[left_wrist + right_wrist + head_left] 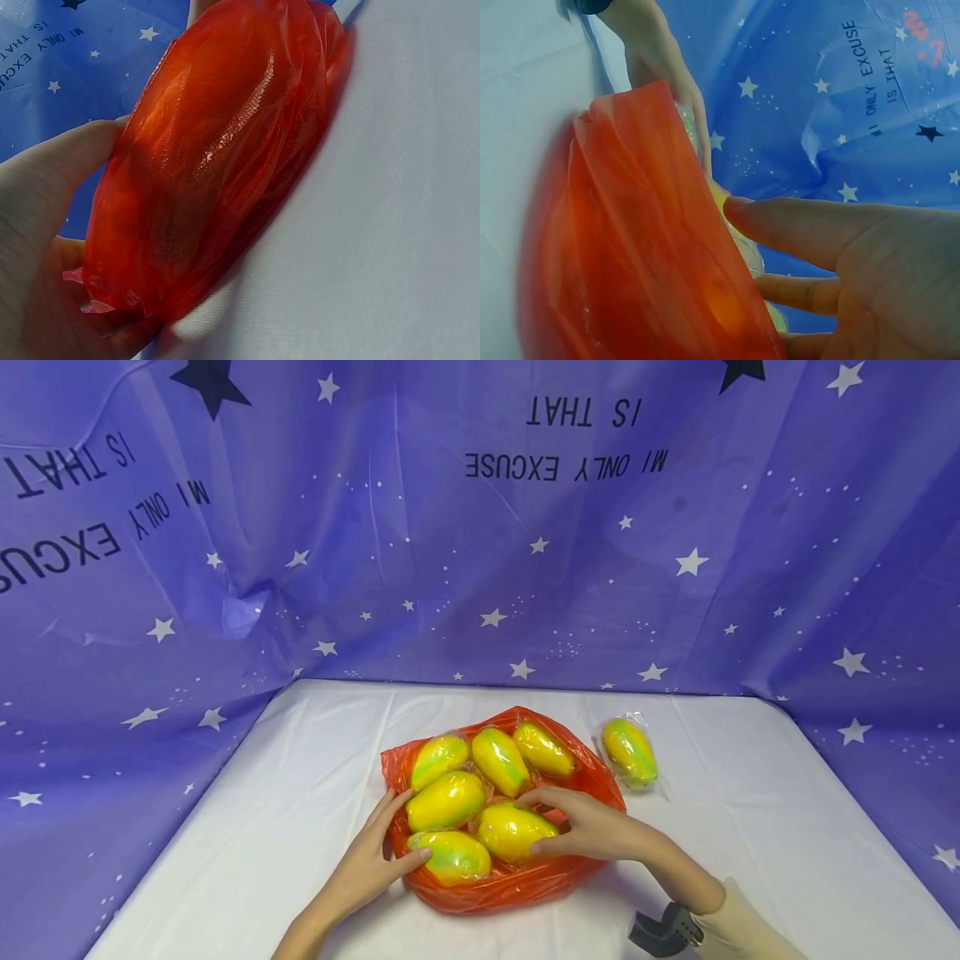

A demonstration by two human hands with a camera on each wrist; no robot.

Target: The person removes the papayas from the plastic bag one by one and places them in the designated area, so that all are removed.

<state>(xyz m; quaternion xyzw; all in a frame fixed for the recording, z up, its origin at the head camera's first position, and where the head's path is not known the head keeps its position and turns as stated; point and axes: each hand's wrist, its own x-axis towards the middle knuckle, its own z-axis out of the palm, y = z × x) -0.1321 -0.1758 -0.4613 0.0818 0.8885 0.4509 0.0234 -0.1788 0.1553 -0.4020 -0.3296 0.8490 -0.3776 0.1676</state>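
Observation:
A red plastic bag point(510, 893) lies spread on the table with several yellow-green, mango-like fruits in clear wrappers inside it. My left hand point(367, 856) holds the bag's left side, its thumb over the rim beside the lowest fruit point(452, 857) and its fingers along the outside. In the left wrist view the red film point(202, 165) bulges between thumb and fingers. Over the bag's right part, my right hand point(588, 827) grips one yellow fruit point(513, 832), thumb on the near side and fingers on the far side. The bag wall point(652, 240) hides much of that grip in the right wrist view.
One more wrapped fruit point(630, 752) lies on the white tablecloth point(750, 827), right of the bag. A purple star-printed curtain point(480, 568) stands behind the table and along both sides. A dark wrist device point(663, 931) sits at the right sleeve.

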